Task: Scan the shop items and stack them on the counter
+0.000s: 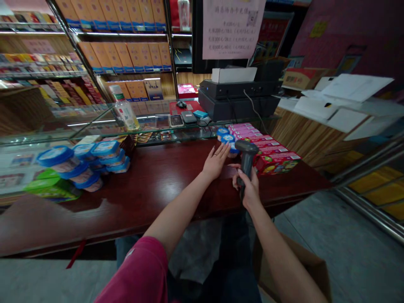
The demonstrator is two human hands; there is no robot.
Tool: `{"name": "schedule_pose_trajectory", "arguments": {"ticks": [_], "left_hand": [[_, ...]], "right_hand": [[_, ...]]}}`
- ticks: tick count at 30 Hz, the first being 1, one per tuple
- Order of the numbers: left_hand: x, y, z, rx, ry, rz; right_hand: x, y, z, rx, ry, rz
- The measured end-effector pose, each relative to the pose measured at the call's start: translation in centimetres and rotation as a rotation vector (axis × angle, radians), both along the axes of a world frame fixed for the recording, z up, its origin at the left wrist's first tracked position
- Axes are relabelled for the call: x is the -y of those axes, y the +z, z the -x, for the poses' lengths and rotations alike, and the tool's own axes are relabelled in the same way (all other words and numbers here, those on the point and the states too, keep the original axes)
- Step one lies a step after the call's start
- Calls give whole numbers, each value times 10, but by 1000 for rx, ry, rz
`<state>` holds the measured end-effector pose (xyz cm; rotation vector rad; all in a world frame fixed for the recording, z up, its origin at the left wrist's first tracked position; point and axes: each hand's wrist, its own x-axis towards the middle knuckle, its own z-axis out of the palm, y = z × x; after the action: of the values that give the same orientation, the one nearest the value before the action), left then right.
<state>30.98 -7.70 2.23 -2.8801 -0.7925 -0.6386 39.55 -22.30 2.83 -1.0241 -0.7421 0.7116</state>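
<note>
My right hand [248, 187] is closed around the handle of a dark barcode scanner [246, 155], whose head points toward a row of pink and red boxes [268, 149] on the dark red wooden counter [151, 185]. My left hand [216, 162] lies open with fingers stretched out on the counter, fingertips almost touching small blue-lidded round tubs [227, 139] beside the boxes.
A pile of blue-lidded tubs [85, 162] and a green pack [52, 187] sit at the counter's left. A plastic bottle [124, 109], phones and a black register unit [240, 99] stand on the glass case behind. Shelves of boxes fill the back wall. A cardboard box [303, 263] stands by my legs.
</note>
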Motion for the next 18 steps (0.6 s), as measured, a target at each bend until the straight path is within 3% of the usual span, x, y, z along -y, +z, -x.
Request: {"name": "schedule_pose_trajectory", "arguments": {"ticks": [4, 8, 13, 16, 18], "left_hand": [[1, 9, 80, -29, -21, -93], [9, 30, 191, -161, 27, -155], [27, 73, 326, -57, 424, -207], [31, 103, 390, 132, 663, -247], [28, 115, 422, 175, 717, -230]], "right_hand": [[-1, 3, 25, -47, 237, 78], [-19, 3, 92, -164, 491, 103], [-37, 7, 181, -256, 727, 59], [-39, 7, 213, -221, 820, 43], [-37, 6, 225, -204, 886, 55]]}}
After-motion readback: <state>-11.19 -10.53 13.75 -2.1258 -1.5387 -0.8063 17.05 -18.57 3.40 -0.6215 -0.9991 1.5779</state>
